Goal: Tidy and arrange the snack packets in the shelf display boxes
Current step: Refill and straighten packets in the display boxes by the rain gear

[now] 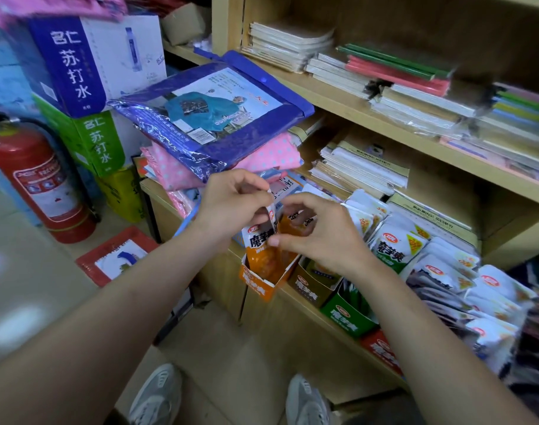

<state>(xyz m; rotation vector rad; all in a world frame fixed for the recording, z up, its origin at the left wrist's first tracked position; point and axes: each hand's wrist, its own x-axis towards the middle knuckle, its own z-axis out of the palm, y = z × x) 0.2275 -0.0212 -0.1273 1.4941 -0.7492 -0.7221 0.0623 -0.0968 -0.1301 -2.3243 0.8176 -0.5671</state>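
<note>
An orange display box (257,285) sits at the left end of the lowest shelf, holding upright orange snack packets (260,250). My left hand (231,205) pinches the white top edge of the front packet above the box. My right hand (317,234) grips the packets from the right, thumb on the front one and fingers curled behind. To the right stand a brown box (311,289), a green box (346,314) and a red box (383,351). Loose white and green packets (397,243) lie piled behind them.
Raincoat packages in blue (206,115) and pink (262,154) are stacked left of my hands. Notebooks (360,167) fill the upper shelves. A red fire extinguisher (38,179) and stacked soda water cartons (87,62) stand on the floor at left. My shoes (157,397) are below.
</note>
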